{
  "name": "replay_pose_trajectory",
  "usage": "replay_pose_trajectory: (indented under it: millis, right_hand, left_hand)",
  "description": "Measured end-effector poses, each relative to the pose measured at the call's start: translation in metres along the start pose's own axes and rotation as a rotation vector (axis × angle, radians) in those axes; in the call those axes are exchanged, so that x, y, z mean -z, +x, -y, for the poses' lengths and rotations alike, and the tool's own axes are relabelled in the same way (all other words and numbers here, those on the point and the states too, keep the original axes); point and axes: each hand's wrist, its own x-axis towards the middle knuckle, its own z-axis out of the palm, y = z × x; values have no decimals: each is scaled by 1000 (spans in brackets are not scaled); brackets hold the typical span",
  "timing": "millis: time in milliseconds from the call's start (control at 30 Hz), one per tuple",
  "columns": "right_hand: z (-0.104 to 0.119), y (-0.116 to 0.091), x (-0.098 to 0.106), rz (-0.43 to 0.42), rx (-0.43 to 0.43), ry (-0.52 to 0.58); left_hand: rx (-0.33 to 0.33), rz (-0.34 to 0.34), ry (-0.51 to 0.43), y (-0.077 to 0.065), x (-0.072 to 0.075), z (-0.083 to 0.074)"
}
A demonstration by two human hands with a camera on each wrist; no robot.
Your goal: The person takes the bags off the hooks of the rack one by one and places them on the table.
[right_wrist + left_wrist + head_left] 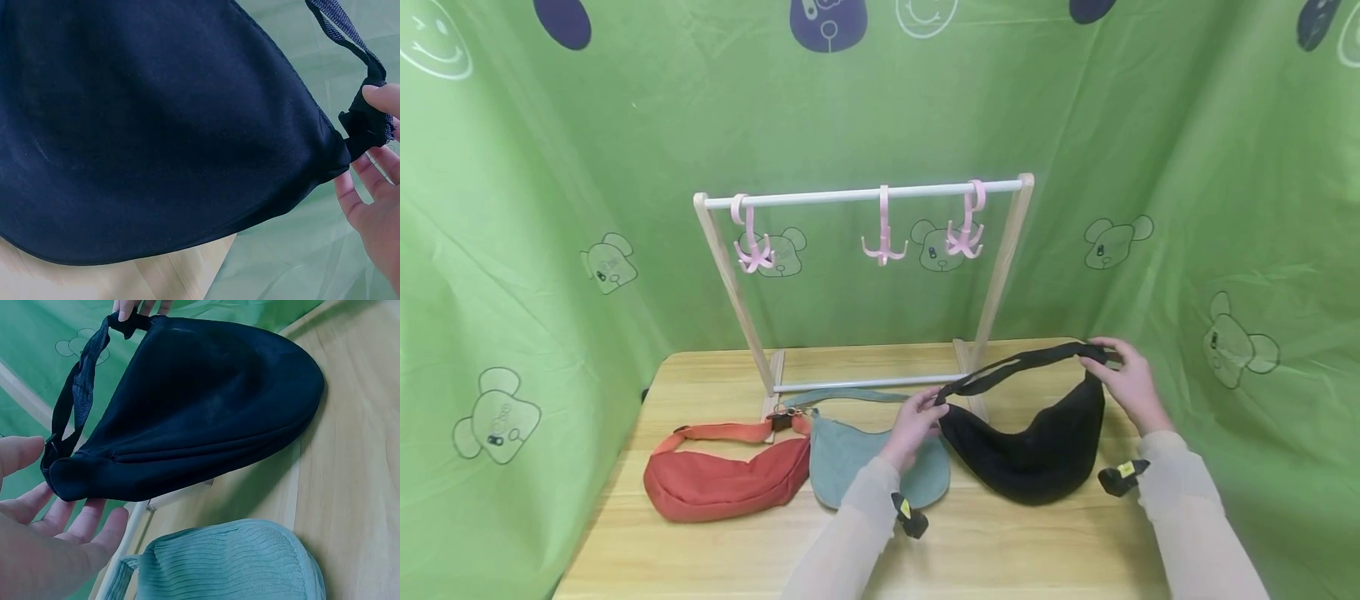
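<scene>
A black crescent-shaped shoulder bag (pixel 1030 454) is held by both upper ends over the right part of the table. My left hand (pixel 916 427) grips its left end, where strap and body meet; in the left wrist view the thumb lies on one side and the fingers (pixel 87 519) underneath. At the other end, my right hand (pixel 1126 379) pinches the strap's base, the thumb pressing on bunched fabric (pixel 369 119) in the right wrist view. Between the hands the black strap (pixel 1022 360) arches up. A teal corduroy bag (pixel 842 458) lies partly behind my left forearm.
A red shoulder bag (pixel 722 487) lies at the table's left. Behind the bags stands a wooden rack with a white top rail (pixel 827 197). Pink claw hooks hang there: a left one (pixel 754 250), a middle one (pixel 883 242) and a right one (pixel 965 237). Green curtains surround the table.
</scene>
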Motion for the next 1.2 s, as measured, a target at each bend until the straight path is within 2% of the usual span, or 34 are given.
replay_pose_trajectory:
  millis: [367,867,1200]
  right_hand:
    - [-5,5,-5,9,-8,-26]
    - [-12,11,-7,26,-55,-15]
    - [-13,13,-9,49,-47,-33]
  left_hand:
    - [-17,-4,39,6,1,0]
    - [30,11,81,15,0,0]
    - [32,17,94,21,-1,0]
